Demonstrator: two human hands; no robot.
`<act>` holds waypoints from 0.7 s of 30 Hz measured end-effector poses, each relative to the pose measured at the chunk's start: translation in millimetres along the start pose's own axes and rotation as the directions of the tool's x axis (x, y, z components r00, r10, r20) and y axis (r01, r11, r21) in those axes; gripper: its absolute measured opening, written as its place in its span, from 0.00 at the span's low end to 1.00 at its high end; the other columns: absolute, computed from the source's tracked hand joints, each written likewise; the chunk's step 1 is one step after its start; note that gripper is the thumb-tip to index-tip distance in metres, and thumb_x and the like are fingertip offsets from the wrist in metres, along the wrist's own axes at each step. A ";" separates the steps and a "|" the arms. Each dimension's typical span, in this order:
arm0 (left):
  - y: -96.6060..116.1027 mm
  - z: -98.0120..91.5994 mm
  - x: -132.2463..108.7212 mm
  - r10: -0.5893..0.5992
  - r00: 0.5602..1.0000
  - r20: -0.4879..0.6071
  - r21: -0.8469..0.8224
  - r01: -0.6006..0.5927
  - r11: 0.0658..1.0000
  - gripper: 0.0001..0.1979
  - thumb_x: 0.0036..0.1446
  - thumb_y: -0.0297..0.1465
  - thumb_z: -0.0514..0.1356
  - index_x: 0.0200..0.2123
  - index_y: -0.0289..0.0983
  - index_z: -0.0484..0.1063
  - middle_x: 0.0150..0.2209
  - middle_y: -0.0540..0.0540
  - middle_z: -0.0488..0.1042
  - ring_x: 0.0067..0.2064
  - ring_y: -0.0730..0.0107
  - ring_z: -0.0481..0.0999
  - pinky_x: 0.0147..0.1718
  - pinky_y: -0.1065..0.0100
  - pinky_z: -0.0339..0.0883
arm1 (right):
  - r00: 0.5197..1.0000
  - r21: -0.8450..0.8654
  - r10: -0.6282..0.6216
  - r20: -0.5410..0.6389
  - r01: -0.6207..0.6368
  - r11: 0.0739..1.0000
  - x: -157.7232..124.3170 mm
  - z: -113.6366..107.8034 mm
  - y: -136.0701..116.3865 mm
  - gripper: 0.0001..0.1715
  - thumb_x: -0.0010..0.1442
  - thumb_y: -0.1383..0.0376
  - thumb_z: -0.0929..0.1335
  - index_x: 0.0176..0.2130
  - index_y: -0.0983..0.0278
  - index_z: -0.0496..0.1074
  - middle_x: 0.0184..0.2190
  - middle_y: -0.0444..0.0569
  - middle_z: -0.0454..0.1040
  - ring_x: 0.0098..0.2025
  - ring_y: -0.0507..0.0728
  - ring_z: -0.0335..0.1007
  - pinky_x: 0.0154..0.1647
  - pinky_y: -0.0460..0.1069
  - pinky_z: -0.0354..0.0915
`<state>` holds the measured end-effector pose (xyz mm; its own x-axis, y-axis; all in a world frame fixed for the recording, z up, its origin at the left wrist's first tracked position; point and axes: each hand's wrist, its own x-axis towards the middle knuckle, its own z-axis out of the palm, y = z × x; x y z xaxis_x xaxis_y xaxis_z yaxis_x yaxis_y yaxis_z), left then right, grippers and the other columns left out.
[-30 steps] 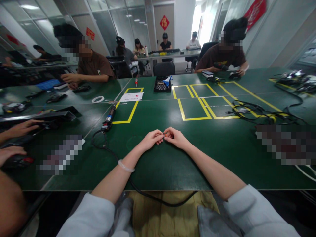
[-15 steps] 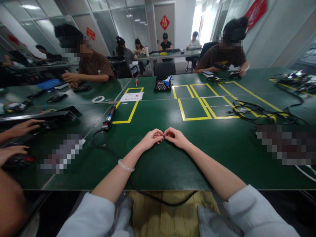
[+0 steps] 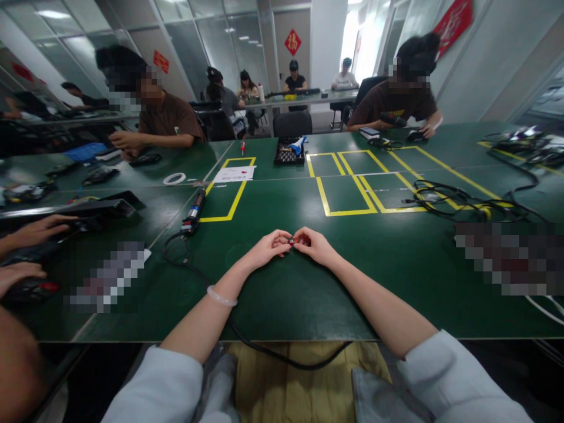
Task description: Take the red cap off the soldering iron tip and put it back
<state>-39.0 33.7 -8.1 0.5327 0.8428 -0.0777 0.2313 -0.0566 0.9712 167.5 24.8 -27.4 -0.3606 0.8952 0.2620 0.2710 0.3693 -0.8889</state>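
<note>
Over the green table (image 3: 264, 294), both of my hands meet at a small red piece (image 3: 291, 242), dark in part, whose kind is too small to make out. My left hand (image 3: 274, 244) pinches its left side between thumb and fingers, a pale bangle (image 3: 221, 296) on that wrist. My right hand (image 3: 311, 242) closes on it from the right, where a bit of orange-red shows between the fingers. The fingers cover most of the piece. Beyond the left forearm lies a black cylindrical tool (image 3: 194, 211) with a cable.
A black box (image 3: 288, 154) with a blue-and-white item stands farther back. Yellow tape (image 3: 348, 212) marks rectangles. Black cables (image 3: 445, 197) coil at right; a tape ring (image 3: 175, 178) lies at left. A co-worker's hand (image 3: 26, 276) is close on the left; others sit opposite.
My fingertips have shifted slightly, and more of the small red piece shows between them. Both hands stay in nearly the same place.
</note>
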 end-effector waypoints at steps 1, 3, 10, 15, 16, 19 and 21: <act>0.5 -5.6 0.2 0.005 1.000 0.005 0.021 -0.005 1.000 0.24 0.54 0.41 0.62 0.51 0.36 0.65 0.42 0.43 0.72 0.41 0.67 0.75 0.39 0.65 0.69 | 1.000 -0.006 0.003 -0.003 -0.003 1.000 0.0 -0.3 -0.1 0.10 0.55 0.63 0.69 0.38 0.64 0.69 0.26 0.41 0.68 0.27 0.50 0.62 0.31 0.46 0.60; 0.5 -23.1 1.1 0.028 0.999 -0.030 0.113 -0.024 0.993 0.25 0.55 0.42 0.60 0.53 0.35 0.65 0.45 0.41 0.73 0.46 0.64 0.74 0.44 0.62 0.68 | 1.000 -0.017 0.006 -0.005 -0.006 1.000 -0.2 -0.7 -0.6 0.10 0.55 0.64 0.69 0.38 0.64 0.69 0.26 0.41 0.67 0.27 0.50 0.62 0.31 0.46 0.60; -8.4 -134.0 -12.4 0.184 0.840 -0.510 0.753 0.332 0.569 0.28 0.55 0.39 0.58 0.57 0.34 0.63 0.59 0.35 0.62 0.60 0.52 0.62 0.58 0.55 0.55 | 1.000 -0.023 0.007 0.009 -0.006 1.000 0.0 -0.3 -0.7 0.09 0.55 0.64 0.69 0.38 0.64 0.69 0.27 0.42 0.67 0.28 0.50 0.62 0.32 0.46 0.61; -9.5 -205.2 -41.9 0.058 0.629 -0.775 0.620 0.739 0.264 0.36 0.51 0.41 0.63 0.58 0.29 0.57 0.61 0.30 0.57 0.59 0.42 0.60 0.52 0.54 0.59 | 1.000 -0.025 0.012 0.008 -0.012 1.000 0.0 0.5 -1.5 0.09 0.55 0.64 0.69 0.38 0.65 0.69 0.28 0.42 0.68 0.28 0.50 0.62 0.32 0.46 0.61; -9.6 -215.0 -46.6 -0.020 0.613 -0.790 0.592 0.771 0.236 0.35 0.50 0.41 0.64 0.57 0.29 0.59 0.60 0.31 0.59 0.57 0.43 0.61 0.49 0.55 0.60 | 1.000 -0.022 0.015 0.010 -0.015 1.000 0.0 0.7 -1.7 0.09 0.55 0.64 0.69 0.38 0.65 0.69 0.28 0.42 0.68 0.28 0.50 0.62 0.32 0.46 0.61; -11.7 -235.8 -55.4 -0.159 0.621 -0.768 0.576 0.777 0.252 0.30 0.48 0.40 0.66 0.50 0.29 0.65 0.53 0.35 0.67 0.51 0.49 0.67 0.45 0.59 0.61 | 1.000 -0.019 0.020 0.019 -0.020 1.000 0.0 0.9 -1.7 0.09 0.55 0.64 0.69 0.38 0.65 0.69 0.27 0.42 0.68 0.28 0.50 0.62 0.32 0.46 0.61; -14.1 -243.3 -57.6 -0.140 0.652 -0.745 0.592 0.743 0.311 0.28 0.46 0.38 0.68 0.46 0.28 0.66 0.48 0.38 0.70 0.49 0.53 0.68 0.44 0.63 0.61 | 1.000 -0.020 0.020 0.021 -0.019 1.000 -0.1 1.1 -1.2 0.10 0.55 0.64 0.69 0.38 0.65 0.69 0.27 0.42 0.68 0.28 0.50 0.62 0.32 0.46 0.61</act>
<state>-271.1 116.2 37.5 -0.2917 0.9563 -0.0190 0.9499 0.2920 0.1115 166.3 24.0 -26.8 -0.3739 0.8968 0.2364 0.2955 0.3568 -0.8862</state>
